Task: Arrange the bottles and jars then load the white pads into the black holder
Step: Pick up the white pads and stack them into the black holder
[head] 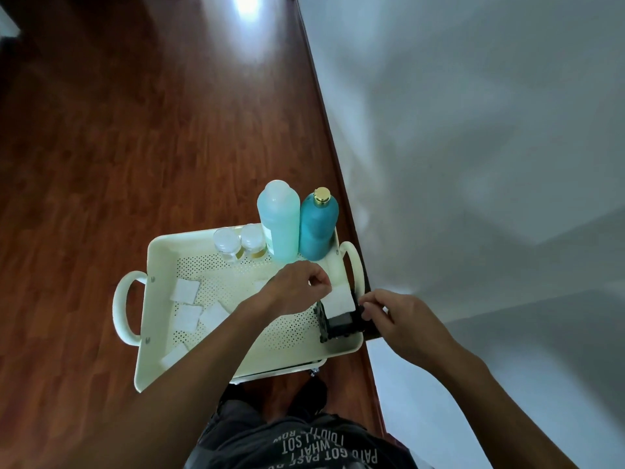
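A cream perforated tray [236, 333] holds everything. Along its far edge stand two small clear jars [225, 243] [252, 240], a pale green bottle [279, 221] and a teal bottle with a gold cap [318, 225]. The black holder [338, 324] sits at the tray's right side. My left hand [297, 287] pinches a white pad [340, 299] that stands in the holder's top. My right hand [395, 316] grips the holder's right edge. Several loose white pads [185, 290] [187, 318] [213, 314] [174, 355] lie on the tray's left half.
The tray has loop handles on its left [123, 308] and right [353, 262] and rests on a stand over a dark wood floor [135, 130]. A grey wall [473, 130] with a brown skirting runs close along the right.
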